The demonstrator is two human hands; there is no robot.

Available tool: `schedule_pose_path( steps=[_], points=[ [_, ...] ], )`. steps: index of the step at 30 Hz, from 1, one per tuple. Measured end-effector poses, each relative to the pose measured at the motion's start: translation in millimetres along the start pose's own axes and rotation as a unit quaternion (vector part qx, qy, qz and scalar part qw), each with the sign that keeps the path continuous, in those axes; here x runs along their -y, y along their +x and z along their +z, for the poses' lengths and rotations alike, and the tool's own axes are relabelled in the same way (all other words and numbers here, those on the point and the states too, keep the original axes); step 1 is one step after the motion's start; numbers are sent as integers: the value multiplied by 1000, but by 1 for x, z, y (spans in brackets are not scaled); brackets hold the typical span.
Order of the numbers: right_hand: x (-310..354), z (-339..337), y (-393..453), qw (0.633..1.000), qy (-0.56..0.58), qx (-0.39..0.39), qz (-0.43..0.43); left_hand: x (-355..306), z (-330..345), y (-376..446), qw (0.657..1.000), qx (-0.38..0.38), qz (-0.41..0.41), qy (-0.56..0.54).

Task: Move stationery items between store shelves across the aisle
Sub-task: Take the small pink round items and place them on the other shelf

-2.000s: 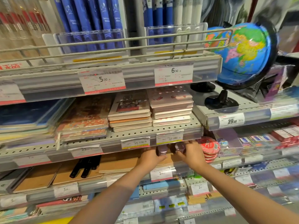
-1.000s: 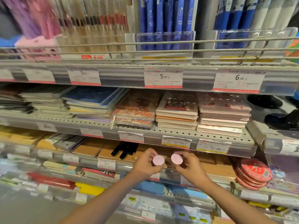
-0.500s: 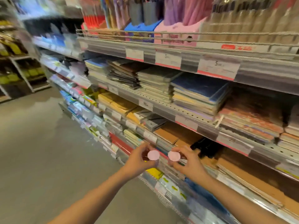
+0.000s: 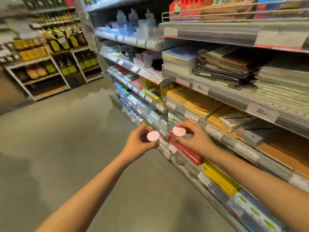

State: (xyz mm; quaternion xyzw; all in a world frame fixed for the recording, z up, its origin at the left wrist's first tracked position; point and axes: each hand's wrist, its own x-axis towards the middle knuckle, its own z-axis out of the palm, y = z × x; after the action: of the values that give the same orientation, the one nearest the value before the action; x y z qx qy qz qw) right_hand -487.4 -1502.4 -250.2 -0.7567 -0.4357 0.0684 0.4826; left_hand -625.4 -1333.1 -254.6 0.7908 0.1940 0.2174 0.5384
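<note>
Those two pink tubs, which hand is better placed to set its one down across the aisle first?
Probably left: the left hand holds its pink tub over open floor, the right hand beside the shelf.

Even, warm indoor light fills the aisle, with soft reflections pooling on the grey floor [image 4: 70, 131] and no hard shadows, only faint dark patches under the arms. Motion blur smears the whole view, worst on the far shelves [image 4: 41, 47] at upper left and the notebooks [image 4: 234, 67] at right, where price tags are unreadable. The left hand [image 4: 142, 141] and right hand [image 4: 192, 138] near the centre are sharpest, the pale pink discs [image 4: 153, 135] look nearly washed out, and wide-angle distortion bends shelf edges toward the corners.
</note>
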Motion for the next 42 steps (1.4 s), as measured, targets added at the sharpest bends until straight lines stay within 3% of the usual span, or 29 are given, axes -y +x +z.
schedule_pose_path(
  steps=[11,18,27,32,37,42],
  points=[
    [15,91,145,998,63,18,-4,35,-121,101,998,-54,26,-2],
    [-9,144,272,996,89,-7,-27,70,-178,221,998,-51,44,9],
    [-46,181,429,996,68,-54,-13,93,-233,399,999,-3,39,4],
    [-56,187,481,994,71,-88,-5,106,-246,473,997,32,43,62],
    [-68,196,533,987,61,-146,24,122,-252,558,985,96,95,105],
    [-78,203,581,974,16,-220,44,130,-252,644,948,177,178,198]
  ],
)
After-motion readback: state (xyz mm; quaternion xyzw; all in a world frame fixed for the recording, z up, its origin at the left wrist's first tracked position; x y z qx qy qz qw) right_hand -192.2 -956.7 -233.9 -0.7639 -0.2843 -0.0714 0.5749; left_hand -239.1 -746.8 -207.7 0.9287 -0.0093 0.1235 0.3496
